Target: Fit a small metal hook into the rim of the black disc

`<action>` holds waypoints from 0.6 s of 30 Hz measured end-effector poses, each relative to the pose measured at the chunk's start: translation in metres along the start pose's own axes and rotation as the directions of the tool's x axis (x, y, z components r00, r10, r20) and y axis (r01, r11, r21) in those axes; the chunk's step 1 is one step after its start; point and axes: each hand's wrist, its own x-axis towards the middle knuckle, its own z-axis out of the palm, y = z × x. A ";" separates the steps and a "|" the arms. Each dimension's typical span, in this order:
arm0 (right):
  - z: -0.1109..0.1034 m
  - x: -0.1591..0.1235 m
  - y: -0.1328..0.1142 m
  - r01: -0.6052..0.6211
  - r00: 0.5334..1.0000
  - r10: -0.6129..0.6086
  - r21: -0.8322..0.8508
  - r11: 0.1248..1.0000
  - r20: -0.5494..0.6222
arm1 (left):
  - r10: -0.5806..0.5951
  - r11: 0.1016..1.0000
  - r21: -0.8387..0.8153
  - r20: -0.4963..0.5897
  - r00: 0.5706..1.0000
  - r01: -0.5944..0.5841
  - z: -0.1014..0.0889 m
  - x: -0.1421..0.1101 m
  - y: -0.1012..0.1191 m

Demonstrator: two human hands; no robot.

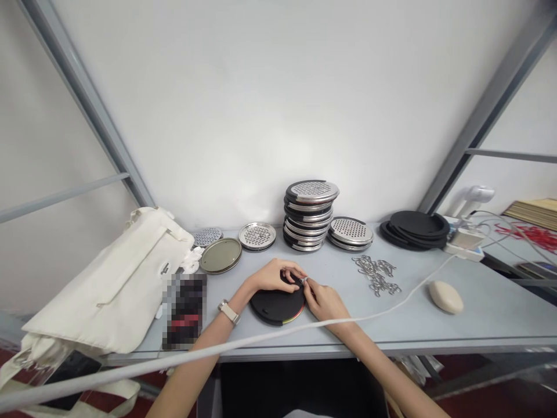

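Observation:
A black round disc [278, 306], with a red and yellow line along part of its right edge, lies flat on the table under my hands. My left hand [275, 276] arches over its far side, thumb and fingers bent towards its right edge. My right hand [325, 301] is at that edge with fingertips pinched together, close to the left fingertips. Between the fingertips shows a small silvery metal piece [303, 280], partly hidden. To the right lies a loose pile of bent metal clips [376, 274].
Behind my hands stands a tall stack of round graters [310, 217], with a shorter grater stack [350, 231] beside it. Black discs [415, 229] are piled at right, near a cream oval object [446, 297]. A white bag [104, 278] lies left. A white cable [243, 343] crosses in front.

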 end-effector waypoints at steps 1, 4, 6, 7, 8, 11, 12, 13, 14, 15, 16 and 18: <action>0.000 0.000 0.000 -0.002 1.000 0.002 -0.001 1.000 0.001 | -0.001 1.000 0.002 0.000 1.000 0.001 0.000 0.000 0.000; 0.001 0.000 0.000 -0.007 1.000 0.007 0.003 1.000 0.004 | -0.001 1.000 0.011 0.005 1.000 0.001 -0.001 0.000 0.000; 0.000 0.000 0.000 -0.009 1.000 0.009 0.008 1.000 0.009 | 0.005 1.000 0.024 0.004 1.000 -0.006 -0.001 0.000 0.001; 0.000 0.000 0.000 -0.010 1.000 0.009 0.010 1.000 0.013 | 0.009 0.999 0.031 0.002 1.000 -0.009 -0.001 0.000 0.001; 0.000 0.000 0.000 -0.011 1.000 0.011 0.011 1.000 0.016 | 0.012 0.999 0.038 0.000 1.000 -0.012 -0.001 0.000 0.002; -0.001 0.000 0.000 -0.013 1.000 0.013 0.012 1.000 0.025 | 0.018 0.998 0.057 -0.003 1.000 -0.017 0.000 0.000 0.003; -0.001 0.000 0.000 -0.013 1.000 0.013 0.011 1.000 0.027 | 0.018 0.998 0.062 -0.003 1.000 -0.018 0.000 0.001 0.003; -0.002 -0.001 -0.001 -0.012 1.000 0.012 0.009 1.000 0.028 | 0.018 0.998 0.067 -0.004 1.000 -0.018 0.000 0.001 0.004; -0.002 -0.001 -0.001 -0.011 1.000 0.011 0.007 1.000 0.028 | 0.018 0.997 0.071 -0.003 1.000 -0.017 0.000 0.001 0.004; -0.002 -0.001 -0.001 -0.011 1.000 0.011 0.003 1.000 0.027 | 0.018 0.997 0.075 -0.002 1.000 -0.018 0.000 0.001 0.005; -0.002 -0.001 -0.001 -0.010 1.000 0.010 0.000 1.000 0.026 | 0.021 0.997 0.079 0.000 1.000 -0.021 0.000 0.001 0.006; -0.002 -0.001 -0.001 -0.007 1.000 0.007 -0.003 1.000 0.025 | 0.032 0.996 0.089 -0.001 0.999 -0.032 -0.001 0.000 0.007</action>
